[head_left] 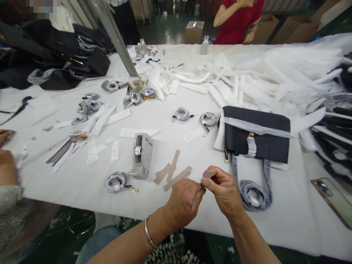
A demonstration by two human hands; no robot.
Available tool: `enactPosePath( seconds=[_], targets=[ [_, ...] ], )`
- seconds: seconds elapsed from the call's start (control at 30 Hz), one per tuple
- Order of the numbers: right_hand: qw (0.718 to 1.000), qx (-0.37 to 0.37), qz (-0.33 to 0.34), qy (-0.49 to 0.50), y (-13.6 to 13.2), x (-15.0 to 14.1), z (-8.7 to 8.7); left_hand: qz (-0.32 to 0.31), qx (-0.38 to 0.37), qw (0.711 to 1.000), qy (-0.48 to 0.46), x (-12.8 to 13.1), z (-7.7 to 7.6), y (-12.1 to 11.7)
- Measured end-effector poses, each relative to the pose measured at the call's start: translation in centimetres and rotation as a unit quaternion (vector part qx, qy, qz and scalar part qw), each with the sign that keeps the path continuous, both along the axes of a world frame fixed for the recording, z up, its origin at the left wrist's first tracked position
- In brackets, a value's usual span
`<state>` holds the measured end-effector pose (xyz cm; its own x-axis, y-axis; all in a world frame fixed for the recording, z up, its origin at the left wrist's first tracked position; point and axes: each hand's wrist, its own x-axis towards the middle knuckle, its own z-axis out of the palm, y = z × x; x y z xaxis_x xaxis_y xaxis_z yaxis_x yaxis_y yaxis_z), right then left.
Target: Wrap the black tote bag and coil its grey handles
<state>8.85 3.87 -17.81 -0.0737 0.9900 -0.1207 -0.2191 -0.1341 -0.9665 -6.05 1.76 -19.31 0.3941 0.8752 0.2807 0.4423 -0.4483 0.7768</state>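
My left hand (184,201), with a silver bangle on its wrist, is closed and its fingertips meet those of my right hand (223,190). Both pinch a small grey-brown strip (209,174) of paper or card; most of it is hidden by the fingers. Just beyond my left hand lie several loose brown strips (178,178). A grey tape dispenser (147,156) stands to their left. Right of my hands is a black handbag (257,134) with white wrapping across its flap. Its wrapped handles and a coiled wrapped strap (254,196) lie in front.
Coiled straps with gold clasps (117,182) lie about the table (90,190). A phone (332,201) rests at the right edge. White wrapping scraps (247,80) are heaped at the back, near a metal post (117,40). Co-workers are at left (8,172) and across (238,22).
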Motion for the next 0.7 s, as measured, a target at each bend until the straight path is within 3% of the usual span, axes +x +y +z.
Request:
enactPosePath(
  seconds=[0.1,0.2,0.27,0.33,0.4,0.5,0.63,0.7],
  targets=[
    [0.999,0.007,0.033,-0.003,-1.0,1.4,0.2,-0.021,-0.123,0.991,-0.057,1.0,0.5,-1.0],
    [0.997,0.016,0.077,0.018,-1.4,2.6,0.3,-0.037,-0.278,0.946,-0.162,1.5,1.4,-1.7],
    [0.995,0.016,0.097,0.027,-1.5,3.1,0.3,-0.039,-0.334,0.915,-0.221,1.6,1.9,-2.1],
    [0.994,0.022,0.105,0.025,-1.6,3.2,0.2,-0.019,-0.322,0.918,-0.229,1.6,2.2,-2.5],
    [0.993,0.022,0.107,0.039,-1.7,2.9,-0.1,0.011,-0.261,0.943,-0.205,1.6,2.4,-2.8],
    [0.992,-0.027,0.087,0.086,-1.9,1.8,-0.9,0.054,-0.194,0.964,-0.175,1.5,2.6,-3.0],
    [0.985,-0.141,0.029,0.097,-1.8,0.3,-1.9,0.116,-0.228,0.950,-0.182,1.2,2.3,-2.5],
    [0.985,-0.154,0.023,0.066,-1.5,0.0,-2.2,0.132,-0.244,0.942,-0.191,0.9,2.0,-2.0]
  ],
)
